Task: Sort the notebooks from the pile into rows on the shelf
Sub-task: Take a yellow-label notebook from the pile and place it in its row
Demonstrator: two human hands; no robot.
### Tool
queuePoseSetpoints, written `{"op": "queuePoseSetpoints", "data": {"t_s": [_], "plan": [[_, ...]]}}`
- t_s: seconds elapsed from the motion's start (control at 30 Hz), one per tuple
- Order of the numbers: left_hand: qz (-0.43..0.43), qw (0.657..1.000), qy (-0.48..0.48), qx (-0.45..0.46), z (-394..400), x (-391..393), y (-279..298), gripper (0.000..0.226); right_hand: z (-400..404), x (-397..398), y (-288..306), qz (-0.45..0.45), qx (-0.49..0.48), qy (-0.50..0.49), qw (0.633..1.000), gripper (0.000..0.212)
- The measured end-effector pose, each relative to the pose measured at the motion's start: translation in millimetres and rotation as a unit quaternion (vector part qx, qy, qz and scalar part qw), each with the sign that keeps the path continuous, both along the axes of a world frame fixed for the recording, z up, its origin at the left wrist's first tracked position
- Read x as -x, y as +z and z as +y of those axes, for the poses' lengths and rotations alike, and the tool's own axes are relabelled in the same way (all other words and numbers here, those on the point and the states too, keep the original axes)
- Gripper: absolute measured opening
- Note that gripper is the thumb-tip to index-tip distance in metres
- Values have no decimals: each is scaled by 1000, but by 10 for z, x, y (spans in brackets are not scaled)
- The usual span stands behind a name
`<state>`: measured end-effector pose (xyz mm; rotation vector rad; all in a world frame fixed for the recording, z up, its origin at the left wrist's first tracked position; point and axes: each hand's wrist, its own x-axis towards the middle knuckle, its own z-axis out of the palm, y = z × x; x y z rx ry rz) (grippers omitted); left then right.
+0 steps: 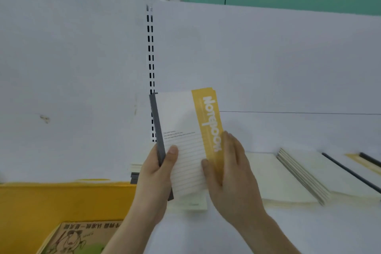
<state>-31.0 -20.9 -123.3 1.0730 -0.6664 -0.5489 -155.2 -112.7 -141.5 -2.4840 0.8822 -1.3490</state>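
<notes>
Holding upright at frame centre a white lined notebook with yellow band and grey spine (181, 140): left hand (156, 173) clamped round the spine, thumb on the cover; right hand (228, 169) gripping the yellow edge. Below, white shelf (226, 231); rows of cream notebooks (292, 177) lying at right.

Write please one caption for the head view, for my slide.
Both hands, left hand and right hand, hold a yellow-banded notebook upright above the white shelf.
</notes>
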Motion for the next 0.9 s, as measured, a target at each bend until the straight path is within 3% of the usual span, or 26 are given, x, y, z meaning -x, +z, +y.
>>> {"op": "queuePoseSetpoints", "data": {"t_s": [0.07,0.23,0.57,0.77,0.83,0.9], "plan": [[-5,1000,-3,-10,-49,35,-10,20,3,51,15,-22,-66,43,997,71],[-56,997,8,-45,-249,167,-45,24,40,301,0,-58,-87,52,993,62],[-102,992,-44,-62,-668,1031,-109,23,-43,1313,-44,-110,-209,-21,972,62],[-269,953,-50,-129,-969,1865,-121,25,-234,2275,-47,-131,-193,-76,969,58],[-326,936,-39,-128,-1067,2209,-145,39,-345,2642,-81,-134,-196,-102,966,59],[-368,921,-46,-119,-1174,2613,-196,72,-479,3042,-121,-127,-205,-129,962,60]]}}
